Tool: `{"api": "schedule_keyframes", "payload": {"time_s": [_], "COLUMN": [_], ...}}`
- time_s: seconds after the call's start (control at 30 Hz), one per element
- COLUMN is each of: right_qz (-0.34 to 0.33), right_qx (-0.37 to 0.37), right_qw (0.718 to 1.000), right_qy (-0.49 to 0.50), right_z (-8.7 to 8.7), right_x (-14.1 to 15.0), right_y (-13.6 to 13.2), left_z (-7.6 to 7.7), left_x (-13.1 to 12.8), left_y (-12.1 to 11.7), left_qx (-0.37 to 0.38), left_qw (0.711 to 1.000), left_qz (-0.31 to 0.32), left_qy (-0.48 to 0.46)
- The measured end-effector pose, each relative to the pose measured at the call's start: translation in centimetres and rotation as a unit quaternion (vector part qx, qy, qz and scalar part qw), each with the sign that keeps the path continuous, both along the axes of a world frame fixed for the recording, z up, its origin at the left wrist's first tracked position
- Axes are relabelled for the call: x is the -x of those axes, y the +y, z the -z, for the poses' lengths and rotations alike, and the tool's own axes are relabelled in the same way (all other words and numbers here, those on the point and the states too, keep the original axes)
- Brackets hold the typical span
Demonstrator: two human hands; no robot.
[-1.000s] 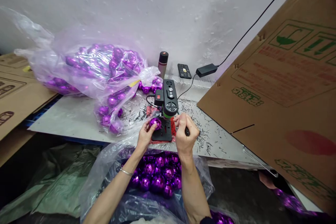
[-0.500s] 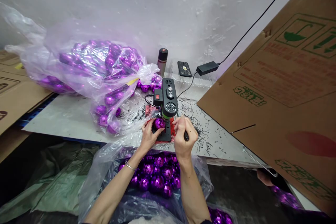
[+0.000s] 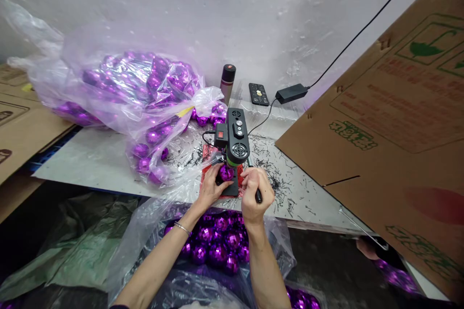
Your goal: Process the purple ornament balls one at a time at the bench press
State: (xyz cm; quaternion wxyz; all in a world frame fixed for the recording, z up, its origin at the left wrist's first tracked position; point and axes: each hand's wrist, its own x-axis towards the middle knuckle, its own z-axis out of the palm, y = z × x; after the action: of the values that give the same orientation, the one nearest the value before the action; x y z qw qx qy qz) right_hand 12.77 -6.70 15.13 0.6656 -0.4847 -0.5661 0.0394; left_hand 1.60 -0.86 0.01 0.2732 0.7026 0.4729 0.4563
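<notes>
Under the head of the black machine (image 3: 238,135) sits one faceted purple ball (image 3: 226,173), just over the dark base plate (image 3: 231,189). One second ago it was out to the left of the head; half a second ago it was already in below. Now it's lined up there, so the piece looks placed for working. Left hand (image 3: 212,189) grips it from the left, thumb in front, fingers behind. Right hand (image 3: 258,189) is fisted round the black handle (image 3: 258,196) right of the machine, slightly lower than before; lever probably being drawn down. Can't tell if the head touches the ball. Hands apart, ball between them.

Further out: black bits (image 3: 275,178) scattered on the desk (image 3: 101,154), tied plastic bag (image 3: 126,82) of purple balls to the left, open bag (image 3: 137,251) with more balls at the desk's front edge. Behind the machine: black-capped bottle (image 3: 227,82), phone (image 3: 258,94), power adapter (image 3: 292,93) with cord. Big carton (image 3: 380,154) on the right. Surroundings unchanged, small camera shift only.
</notes>
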Motion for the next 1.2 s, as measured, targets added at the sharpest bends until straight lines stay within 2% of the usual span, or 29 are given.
{"api": "schedule_keyframes", "payload": {"time_s": [0.13, 0.27, 0.37, 1.2], "right_qz": [0.017, 0.0, -0.007, 0.006], "right_qx": [-0.019, -0.062, -0.076, -0.091], "right_qw": [1.0, 0.997, 0.996, 0.996], "right_qy": [-0.015, -0.052, -0.05, -0.014], "right_z": [2.4, 5.3, 6.5, 9.3], "right_x": [-0.2, -0.9, -1.1, -0.5], "right_y": [0.1, 0.5, 0.8, 1.8], "left_z": [0.0, 0.1, 0.2, 0.4], "left_x": [0.1, 0.0, -0.1, -0.3], "left_y": [-0.1, -0.2, -0.2, 0.1], "left_qx": [0.0, -0.005, -0.011, -0.033], "left_qw": [1.0, 1.0, 1.0, 0.999], "left_qz": [0.001, -0.007, -0.007, 0.008], "left_qy": [0.005, 0.008, 0.008, -0.021]}}
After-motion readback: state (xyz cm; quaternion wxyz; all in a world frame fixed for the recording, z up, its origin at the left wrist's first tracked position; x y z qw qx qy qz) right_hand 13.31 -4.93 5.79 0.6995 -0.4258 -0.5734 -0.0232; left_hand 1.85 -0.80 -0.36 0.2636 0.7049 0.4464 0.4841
